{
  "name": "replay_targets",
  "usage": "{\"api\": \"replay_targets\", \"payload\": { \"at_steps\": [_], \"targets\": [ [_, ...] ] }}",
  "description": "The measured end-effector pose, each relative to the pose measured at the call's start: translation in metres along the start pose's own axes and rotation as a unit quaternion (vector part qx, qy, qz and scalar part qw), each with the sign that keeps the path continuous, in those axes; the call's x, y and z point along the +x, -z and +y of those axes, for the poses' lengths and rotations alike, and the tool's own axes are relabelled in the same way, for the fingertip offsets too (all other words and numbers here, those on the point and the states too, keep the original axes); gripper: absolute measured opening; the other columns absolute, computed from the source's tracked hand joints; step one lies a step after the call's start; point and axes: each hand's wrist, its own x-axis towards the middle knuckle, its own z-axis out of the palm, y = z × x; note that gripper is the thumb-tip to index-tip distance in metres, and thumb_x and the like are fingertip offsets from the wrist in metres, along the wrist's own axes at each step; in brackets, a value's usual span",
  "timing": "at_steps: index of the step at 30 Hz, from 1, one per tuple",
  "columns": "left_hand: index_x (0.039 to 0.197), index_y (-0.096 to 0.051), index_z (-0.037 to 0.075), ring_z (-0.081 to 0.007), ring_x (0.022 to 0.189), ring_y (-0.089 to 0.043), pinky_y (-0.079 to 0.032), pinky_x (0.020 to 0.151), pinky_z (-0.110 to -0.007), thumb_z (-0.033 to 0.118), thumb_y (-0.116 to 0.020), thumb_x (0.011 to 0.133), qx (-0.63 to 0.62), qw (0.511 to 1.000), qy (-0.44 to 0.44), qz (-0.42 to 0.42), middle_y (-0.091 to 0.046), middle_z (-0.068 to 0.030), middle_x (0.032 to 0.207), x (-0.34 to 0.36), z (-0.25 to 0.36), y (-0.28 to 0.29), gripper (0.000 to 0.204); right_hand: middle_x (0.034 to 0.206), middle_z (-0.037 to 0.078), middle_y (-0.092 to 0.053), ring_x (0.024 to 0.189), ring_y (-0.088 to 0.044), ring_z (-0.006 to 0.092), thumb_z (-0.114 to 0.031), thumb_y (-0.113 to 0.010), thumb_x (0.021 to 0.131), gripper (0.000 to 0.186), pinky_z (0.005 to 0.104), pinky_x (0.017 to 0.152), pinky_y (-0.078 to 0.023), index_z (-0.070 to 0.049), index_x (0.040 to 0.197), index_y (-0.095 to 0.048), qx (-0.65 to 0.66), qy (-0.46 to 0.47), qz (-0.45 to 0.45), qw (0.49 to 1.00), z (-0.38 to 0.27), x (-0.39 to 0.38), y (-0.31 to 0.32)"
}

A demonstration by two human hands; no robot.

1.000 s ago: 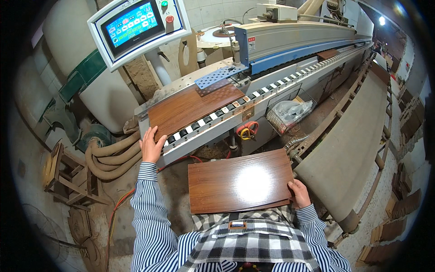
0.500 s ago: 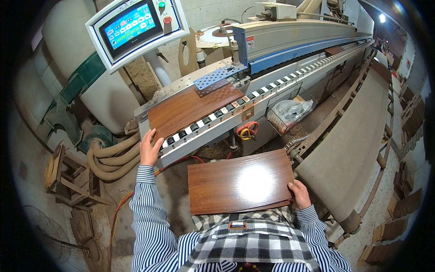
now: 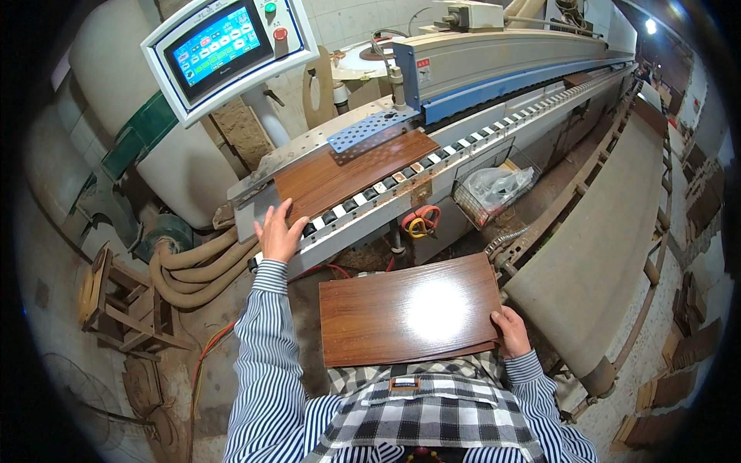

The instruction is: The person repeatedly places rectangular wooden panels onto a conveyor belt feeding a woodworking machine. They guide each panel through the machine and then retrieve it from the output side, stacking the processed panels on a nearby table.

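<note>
A brown wood-grain board (image 3: 340, 177) lies flat on the edge banding machine's infeed table, beside a row of black and white rollers (image 3: 363, 198). Part of it is under a blue perforated guard plate (image 3: 370, 130). At the board's near left end is my left hand (image 3: 279, 234), fingers spread, fingertips at its edge. Against my apron, a second wood-grain board (image 3: 363, 316) rests with at least one more beneath it; a bright glare covers its middle. My right hand (image 3: 512, 332) grips the right edge of these boards, thumb on top.
A control panel with a lit screen (image 3: 220, 48) stands at the upper left. On the right runs a belt conveyor (image 3: 594, 247). Below the machine are a wire basket (image 3: 494, 189) with plastic in it and orange-handled scissors (image 3: 422, 221). Ribbed hoses (image 3: 193, 282) and a wooden stool (image 3: 123, 301) stand left.
The board on the machine has slid right and away, further under the guard plate. My left hand has moved along with its end. My right hand and the boards it holds stay put.
</note>
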Motion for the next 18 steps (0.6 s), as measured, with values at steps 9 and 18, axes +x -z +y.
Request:
{"api": "replay_targets", "payload": {
  "at_steps": [9, 18],
  "targets": [
    [0.137, -0.042, 0.015, -0.0311, 0.131, -0.037, -0.014, 0.111, -0.052, 0.037, -0.057, 0.087, -0.075, 0.994, -0.082, -0.009, -0.053, -0.0140, 0.131, 0.022, 0.038, -0.042, 0.057, 0.116, 0.011, -0.058, 0.095, -0.062, 0.0182, -0.015, -0.054, 0.091, 0.050, 0.0312, 0.081, -0.053, 0.002, 0.135, -0.038, 0.075, -0.011, -0.094, 0.993, -0.021, -0.012, -0.001],
    [0.133, -0.047, 0.008, -0.0270, 0.117, -0.054, -0.044, 0.096, -0.036, 0.013, -0.054, 0.090, -0.328, 0.940, -0.081, 0.046, -0.055, -0.0177, 0.127, 0.009, 0.017, -0.034, 0.044, 0.121, 0.014, -0.055, 0.090, -0.065, 0.0215, -0.020, -0.057, 0.089, 0.067, 0.0332, 0.069, -0.059, -0.002, 0.144, -0.022, 0.144, 0.030, -0.160, 0.976, -0.016, -0.016, 0.005]
  ]
}}
